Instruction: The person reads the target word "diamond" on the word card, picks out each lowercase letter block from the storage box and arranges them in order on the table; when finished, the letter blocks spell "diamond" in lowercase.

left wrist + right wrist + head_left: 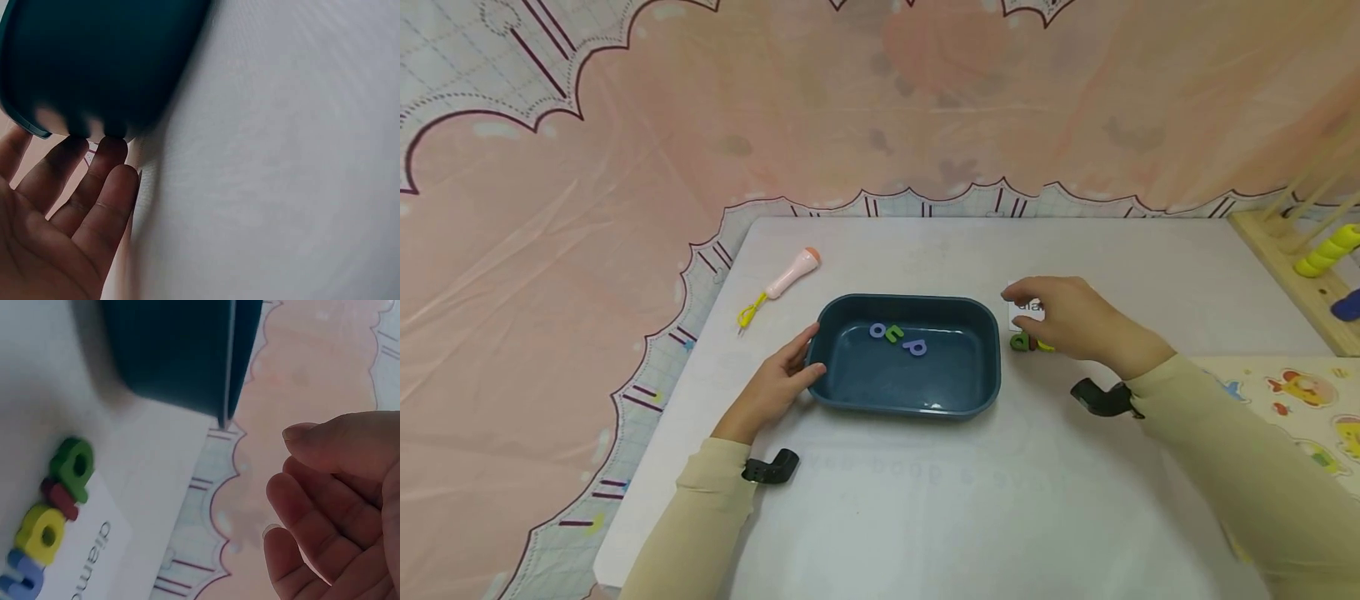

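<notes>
A dark blue tray [902, 400] stands on the white table, holding a purple ring-shaped letter [877, 331], a green letter [893, 334] and another purple letter [915, 347]. At its left end my left hand [778, 387] holds the wall, thumb over the rim; in the left wrist view, fingertips [112, 150] touch the outside. Right of the tray, my right hand [1071, 321] hovers with fingers loosely bent and nothing between them. Below it lies a white word card [94, 550], partly covered. Along the card run green [72, 465], red [61, 500], yellow [40, 534] and blue letters [24, 575].
A pink-handled tool [793, 273] with a yellow end lies at the back left. On the right are a wooden bead frame [1296, 283] and a board with cartoon animal pictures [1262, 375]. A patterned peach curtain [880, 117] hangs behind the table.
</notes>
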The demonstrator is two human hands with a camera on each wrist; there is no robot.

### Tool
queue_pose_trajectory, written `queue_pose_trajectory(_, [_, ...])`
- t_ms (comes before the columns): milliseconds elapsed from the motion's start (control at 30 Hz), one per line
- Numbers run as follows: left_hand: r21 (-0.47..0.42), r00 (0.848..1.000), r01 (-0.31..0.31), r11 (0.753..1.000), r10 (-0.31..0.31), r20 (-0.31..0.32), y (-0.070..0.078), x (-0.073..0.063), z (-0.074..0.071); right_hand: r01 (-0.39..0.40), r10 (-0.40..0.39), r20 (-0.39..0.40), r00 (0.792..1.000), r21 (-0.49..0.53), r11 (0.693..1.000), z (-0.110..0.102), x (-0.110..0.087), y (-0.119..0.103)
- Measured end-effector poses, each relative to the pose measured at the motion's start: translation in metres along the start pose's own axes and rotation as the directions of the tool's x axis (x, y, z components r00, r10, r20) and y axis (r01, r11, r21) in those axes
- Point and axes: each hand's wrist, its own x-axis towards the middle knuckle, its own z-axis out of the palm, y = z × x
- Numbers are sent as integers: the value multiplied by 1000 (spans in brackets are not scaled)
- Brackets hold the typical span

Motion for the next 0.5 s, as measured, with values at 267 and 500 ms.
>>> queue_pose_trajectory(267, [-3, 1000, -8, 1000, 8, 0, 0, -1, 0, 77, -77, 7, 997, -6, 997, 5, 19, -19])
queue_pose_trajectory(500, [-4, 1000, -16, 1000, 16, 0, 1, -1, 0, 113, -113, 32, 993, 9, 994, 10, 32, -33])
